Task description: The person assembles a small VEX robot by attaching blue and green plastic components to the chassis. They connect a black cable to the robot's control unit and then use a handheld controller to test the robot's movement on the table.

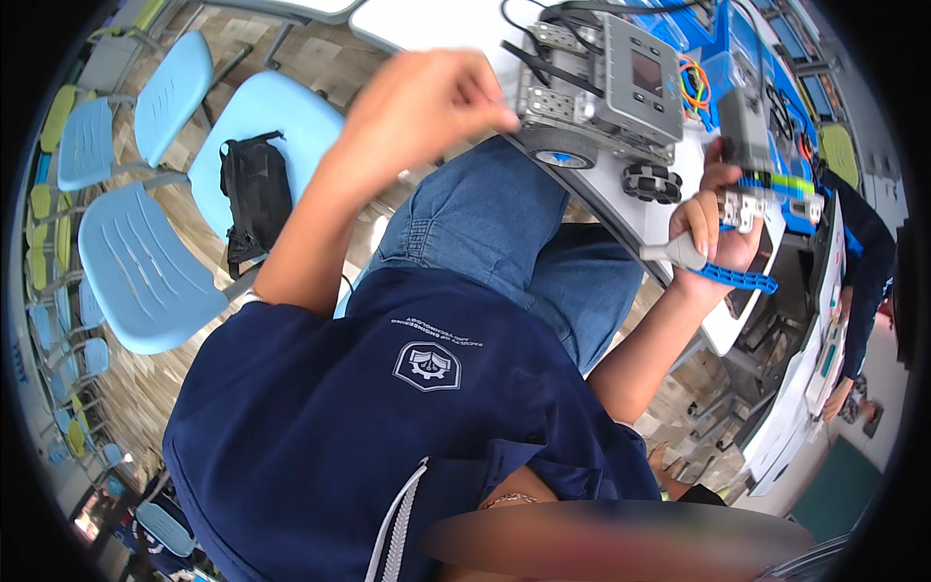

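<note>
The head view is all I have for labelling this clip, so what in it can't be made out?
- Left hand: motion-blurred, its fingertips unclear.
- Right hand: its grip hides how the blue-and-grey part is built.
- Wheeled robot kit: its far side cut off by the top edge.
- Black bag: contents hidden.

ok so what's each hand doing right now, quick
Left hand: fingers curled, pinching the frame of the wheeled robot on the white table.
Right hand: closed on a grey and blue tool and a small grey part.
</note>
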`<state>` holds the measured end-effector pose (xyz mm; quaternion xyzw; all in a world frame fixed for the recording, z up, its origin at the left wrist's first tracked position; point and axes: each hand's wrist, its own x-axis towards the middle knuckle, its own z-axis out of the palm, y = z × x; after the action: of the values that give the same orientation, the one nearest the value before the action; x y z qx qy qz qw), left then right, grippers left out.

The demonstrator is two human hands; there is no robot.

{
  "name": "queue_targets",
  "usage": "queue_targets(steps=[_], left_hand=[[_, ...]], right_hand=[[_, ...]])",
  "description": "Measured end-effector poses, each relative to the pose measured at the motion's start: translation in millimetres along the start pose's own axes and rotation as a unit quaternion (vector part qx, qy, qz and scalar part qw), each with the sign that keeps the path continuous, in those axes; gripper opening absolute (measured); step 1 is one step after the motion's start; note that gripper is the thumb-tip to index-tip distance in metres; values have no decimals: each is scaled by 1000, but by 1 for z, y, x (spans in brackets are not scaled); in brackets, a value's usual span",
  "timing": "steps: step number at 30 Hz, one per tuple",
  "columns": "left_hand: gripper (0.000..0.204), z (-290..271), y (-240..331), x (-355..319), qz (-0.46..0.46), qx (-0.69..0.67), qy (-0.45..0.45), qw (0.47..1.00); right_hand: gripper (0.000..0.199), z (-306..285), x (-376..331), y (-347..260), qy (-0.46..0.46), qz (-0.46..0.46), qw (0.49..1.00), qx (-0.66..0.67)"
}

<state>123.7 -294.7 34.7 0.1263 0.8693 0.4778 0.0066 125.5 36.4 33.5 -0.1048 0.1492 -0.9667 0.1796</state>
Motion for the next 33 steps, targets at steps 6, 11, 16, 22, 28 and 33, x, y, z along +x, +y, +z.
queue_targets(steps=[6,11,16,22,28,33], left_hand=[[101,5,-58,64,270,21,21,962],[96,19,-58,79,305,-10,-22,952],[88,18,-54,65,226,-16,-23,974],[95,25,-53,57,253,65,95,961],[98,43,-40,13,155,96,190,965],[98,61,-27,-14,89,87,258,958]], right_hand=[[64,2,1,18,-24,18,999,39],[69,15,3,41,-30,15,999,27],[51,29,2,68,-12,9,1000,-19],[60,28,-1,86,-34,-16,996,-84],[63,19,-6,84,-64,-33,983,-166],[57,7,-9,84,-57,-29,978,-198]])
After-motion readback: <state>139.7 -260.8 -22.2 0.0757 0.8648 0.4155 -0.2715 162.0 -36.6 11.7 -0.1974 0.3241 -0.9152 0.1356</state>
